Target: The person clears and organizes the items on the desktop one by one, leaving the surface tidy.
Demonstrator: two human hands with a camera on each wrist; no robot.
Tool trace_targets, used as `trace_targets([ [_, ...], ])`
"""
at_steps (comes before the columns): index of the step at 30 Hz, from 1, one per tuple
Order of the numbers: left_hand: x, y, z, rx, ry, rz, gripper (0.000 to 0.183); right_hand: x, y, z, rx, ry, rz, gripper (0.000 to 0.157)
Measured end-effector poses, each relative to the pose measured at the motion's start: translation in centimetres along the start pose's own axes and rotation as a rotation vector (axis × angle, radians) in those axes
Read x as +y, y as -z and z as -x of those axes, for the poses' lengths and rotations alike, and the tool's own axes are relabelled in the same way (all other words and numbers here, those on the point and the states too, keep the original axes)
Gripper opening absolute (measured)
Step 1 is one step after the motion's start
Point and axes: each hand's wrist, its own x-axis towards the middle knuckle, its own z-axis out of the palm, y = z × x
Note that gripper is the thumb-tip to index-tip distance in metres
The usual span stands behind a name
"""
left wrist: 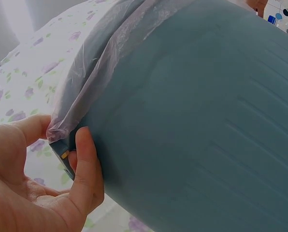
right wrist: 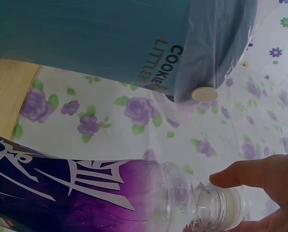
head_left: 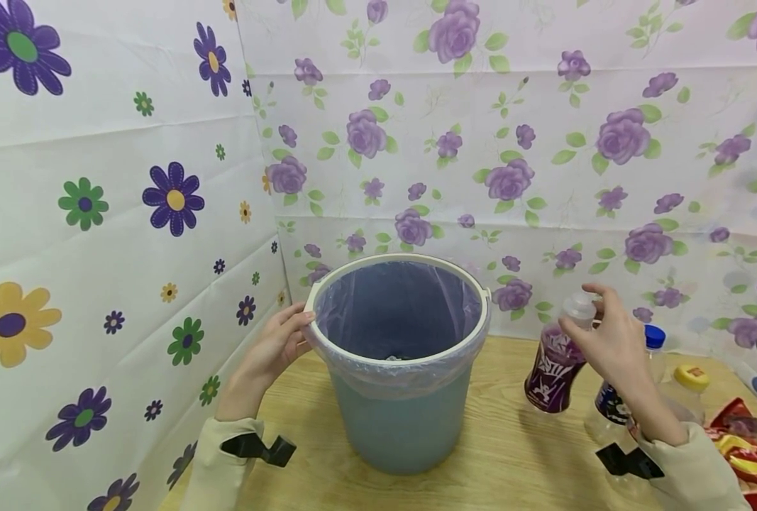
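Observation:
A blue-green bucket (head_left: 404, 426) stands upright on the table, a clear plastic bag (left wrist: 103, 63) lining it and folded over its pale rim. At the rim's left side, my left hand (head_left: 272, 351) grips the bucket, thumb on the bagged edge and fingers against the outer wall. To the right of the bucket, my right hand (head_left: 617, 348) holds a clear plastic bottle (head_left: 552, 372) with a purple label. Thumb and fingers pinch it at its white cap (right wrist: 233, 208) and neck. The bottle leans slightly. Some crumpled stuff shows low inside the bucket, mostly hidden by the front rim.
Behind and beside my right forearm stand a bottle with a blue cap (head_left: 655, 337) and one with a yellow cap (head_left: 692, 377). Red snack packets (head_left: 751, 454) lie at the table's right edge. Flower-printed sheets (head_left: 416, 163) wall off the back and left of the wooden table (head_left: 499, 454).

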Motion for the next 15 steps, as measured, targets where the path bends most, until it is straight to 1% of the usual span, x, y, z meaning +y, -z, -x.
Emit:
trace_targets([
  [3, 0.0, 0.0, 0.0, 0.001, -0.002, -0.003, 0.055, -0.5, 0.2, 0.0, 0.026, 0.017, -0.013, 0.062],
  [10, 0.0, 0.1, 0.1, 0.006, 0.006, -0.009, 0.056, -2.0, 0.8, 0.2, 0.087, 0.04, -0.091, 0.062],
  [15, 0.1, 0.0, 0.1, 0.004, 0.004, -0.017, 0.056, -3.1, 1.3, 0.0, 0.155, 0.073, -0.138, 0.063],
])
